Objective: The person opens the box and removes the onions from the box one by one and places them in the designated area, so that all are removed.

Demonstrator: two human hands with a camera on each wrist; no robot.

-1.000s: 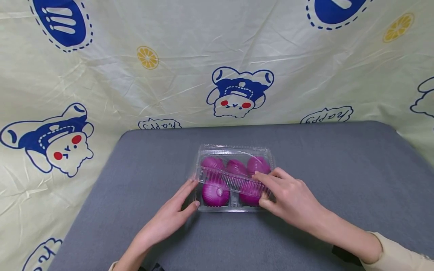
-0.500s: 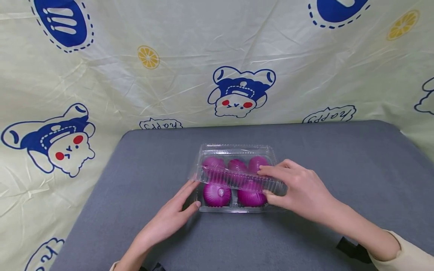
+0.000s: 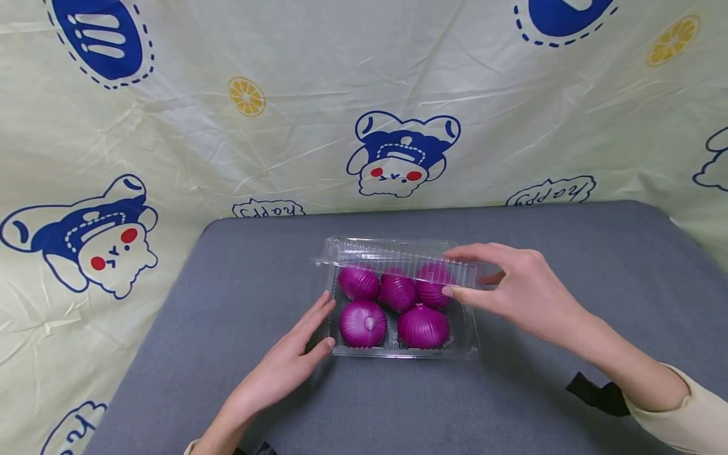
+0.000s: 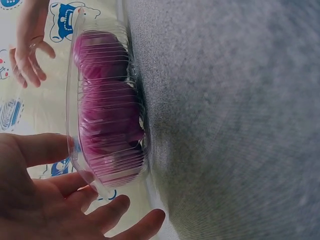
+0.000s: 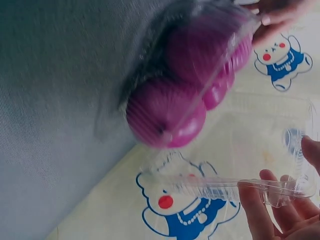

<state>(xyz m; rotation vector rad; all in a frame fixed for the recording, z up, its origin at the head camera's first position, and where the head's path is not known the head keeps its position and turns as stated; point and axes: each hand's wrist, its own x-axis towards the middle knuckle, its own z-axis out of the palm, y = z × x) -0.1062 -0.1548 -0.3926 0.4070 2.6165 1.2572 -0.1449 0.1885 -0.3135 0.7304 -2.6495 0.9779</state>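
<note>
The box [image 3: 398,353] sits on the grey bench [image 3: 352,411], holding five purple onions [image 3: 364,323]: three in the back row, two in front. The right hand [image 3: 517,291] pinches the right end of the clear lid [image 3: 392,254] between thumb and fingers, holding it raised and tilted over the back row. The left hand [image 3: 284,363], fingers extended and thumb apart, rests against the box's left side. A printed cloth [image 3: 307,151] hangs behind.
</note>
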